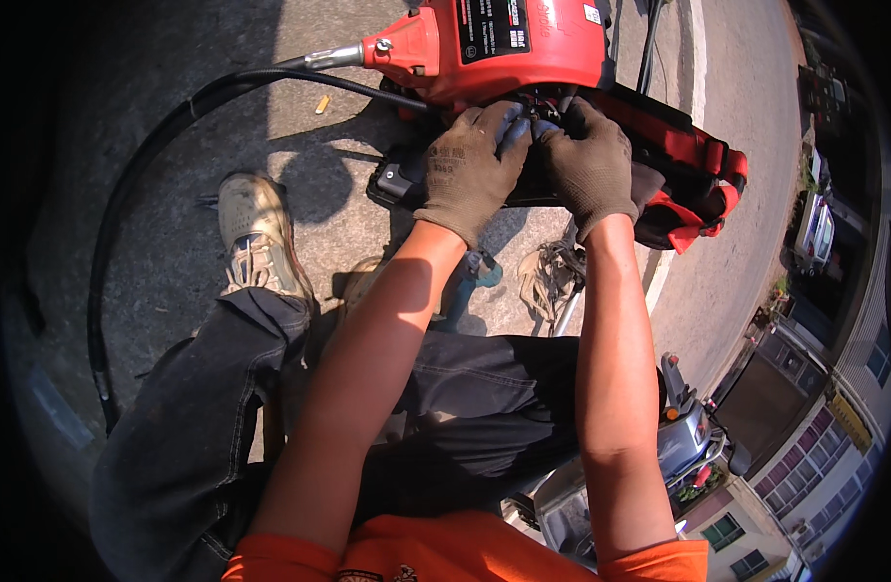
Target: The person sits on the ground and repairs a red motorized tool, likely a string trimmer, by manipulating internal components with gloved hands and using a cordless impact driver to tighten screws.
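A red backpack-style engine unit [552, 44], with a black printed label on its housing, lies on the ground in front of me. Both my hands wear brown knit gloves with dark coated fingers. My left hand [474, 165] has its thumb and fingers pinched together at the unit's lower side. Close beside it, my right hand [593, 163] also has its fingers curled in, at a gap holding dark small parts. Whatever lies between the fingertips is too small and shaded to make out. A black flexible shaft [125, 179] with a silver end fitting [335, 56] runs from the unit's left side.
Red and black harness straps [693, 209] hang at the unit's right. My shoe [256, 228] stands on the concrete to the left, near a small yellow scrap [322, 104]. A parked motor scooter [683, 441] is at lower right, beyond it a road [746, 184] and buildings.
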Motion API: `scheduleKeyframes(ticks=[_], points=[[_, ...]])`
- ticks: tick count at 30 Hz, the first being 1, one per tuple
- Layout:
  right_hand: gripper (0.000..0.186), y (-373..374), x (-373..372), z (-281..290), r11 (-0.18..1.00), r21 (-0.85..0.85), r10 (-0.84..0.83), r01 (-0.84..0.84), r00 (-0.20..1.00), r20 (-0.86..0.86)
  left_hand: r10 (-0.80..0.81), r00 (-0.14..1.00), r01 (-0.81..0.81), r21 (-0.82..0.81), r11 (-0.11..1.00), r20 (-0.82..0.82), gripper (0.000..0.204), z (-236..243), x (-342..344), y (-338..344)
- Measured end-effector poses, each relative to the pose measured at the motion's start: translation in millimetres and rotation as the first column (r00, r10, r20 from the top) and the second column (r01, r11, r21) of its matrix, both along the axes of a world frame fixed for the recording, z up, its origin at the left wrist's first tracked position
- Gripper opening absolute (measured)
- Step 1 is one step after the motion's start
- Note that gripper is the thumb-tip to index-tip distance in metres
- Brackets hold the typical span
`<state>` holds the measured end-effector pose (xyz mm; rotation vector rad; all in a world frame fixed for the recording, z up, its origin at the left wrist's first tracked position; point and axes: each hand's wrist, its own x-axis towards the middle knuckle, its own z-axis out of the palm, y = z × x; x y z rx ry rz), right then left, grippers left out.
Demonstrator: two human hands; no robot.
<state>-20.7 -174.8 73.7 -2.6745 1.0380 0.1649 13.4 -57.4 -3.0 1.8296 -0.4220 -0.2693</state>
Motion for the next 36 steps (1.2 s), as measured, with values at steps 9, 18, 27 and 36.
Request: scheduleKeyframes(ticks=[9, 18, 27, 36], points=[[0.031, -6, -3, -7, 0.989, -0.116, 0.108, -0.097, 0.989, 0.096, -0.093, 0.995, 0.093, 0.009, 0.996, -0.042, 0.031, -2, 13, -1], [0.028, -7, -2, -6, 0.991, -0.086, 0.104, -0.098, 0.992, 0.069, -0.141, 0.988, 0.133, -0.114, 0.985, -0.065, 0.024, -12, 20, -3], [0.028, -3, 1, -1, 0.995, -0.044, 0.089, -0.086, 0.993, 0.078, -0.056, 0.948, -0.042, -0.298, 0.954, -0.314, 0.02, -21, 8, -15], [0.028, -7, -3, -7, 0.991, -0.085, 0.108, -0.099, 0.987, 0.118, -0.119, 0.959, 0.096, -0.101, 0.99, -0.258, 0.025, 0, 20, -5]])
